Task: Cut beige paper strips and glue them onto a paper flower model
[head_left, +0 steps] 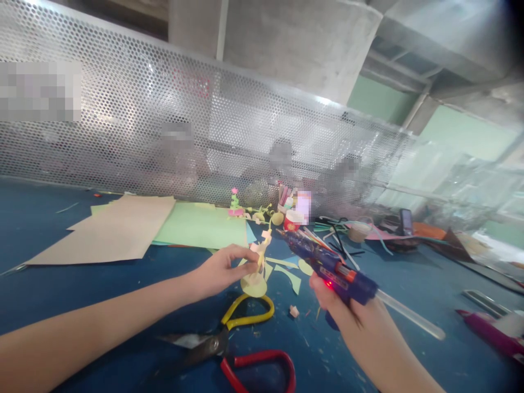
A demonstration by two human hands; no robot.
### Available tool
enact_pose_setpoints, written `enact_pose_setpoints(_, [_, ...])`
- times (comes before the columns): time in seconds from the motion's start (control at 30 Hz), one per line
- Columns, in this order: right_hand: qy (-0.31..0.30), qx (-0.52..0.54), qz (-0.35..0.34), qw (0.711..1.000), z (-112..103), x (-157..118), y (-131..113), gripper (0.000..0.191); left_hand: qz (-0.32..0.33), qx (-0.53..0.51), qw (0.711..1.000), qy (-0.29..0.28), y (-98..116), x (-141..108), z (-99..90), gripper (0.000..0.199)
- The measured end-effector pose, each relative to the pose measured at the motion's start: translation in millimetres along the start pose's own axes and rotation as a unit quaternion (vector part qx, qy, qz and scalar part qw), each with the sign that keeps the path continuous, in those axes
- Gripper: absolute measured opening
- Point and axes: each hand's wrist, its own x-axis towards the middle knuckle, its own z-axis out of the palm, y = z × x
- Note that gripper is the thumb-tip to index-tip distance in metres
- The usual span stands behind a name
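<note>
My right hand (352, 311) is wrapped round the handle of a blue hot glue gun (323, 262), its red light lit and a clear glue stick (409, 314) poking out of the back. The nozzle points up and left, close to a small yellow paper craft (262, 256) with pale pink pieces on its stem. My left hand (227, 270) pinches that stem between thumb and fingers. A round yellow base (254, 285) sits under the craft. Scissors (216, 344) with one yellow and one red handle lie spread on the table in front.
Beige paper (110, 229) and green paper (204, 224) sheets lie at the left. A small green paper tree (234, 202) and a red cup (292, 220) stand farther back. Paper scraps (289, 278) surround the craft. A perforated metal screen (245, 125) borders the table; a phone (406, 221) stands at the right.
</note>
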Motion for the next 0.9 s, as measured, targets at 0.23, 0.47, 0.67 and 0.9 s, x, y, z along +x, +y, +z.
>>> enact_pose_setpoints(0.23, [-0.010, 0.164, 0.023, 0.986, -8, 15, -12, 0.024, -0.031, -0.150, 0.981, -0.115, 9, 0, -2.3, 0.019])
enact_pose_setpoints(0.47, [-0.013, 0.320, 0.021, 0.947, -5, 45, -29, 0.015, -0.043, -0.220, 0.952, -0.210, 33, -7, -0.3, 0.014])
enact_pose_setpoints(0.67, [-0.021, 0.344, 0.000, 0.939, 0, 46, -38, 0.009, -0.064, -0.230, 0.942, -0.235, 36, -11, 2.2, 0.015])
enact_pose_setpoints(0.9, [0.018, 0.341, 0.018, 0.940, 4, 51, -37, 0.009, -0.045, -0.130, 0.990, 0.004, 36, -1, -3.1, 0.030])
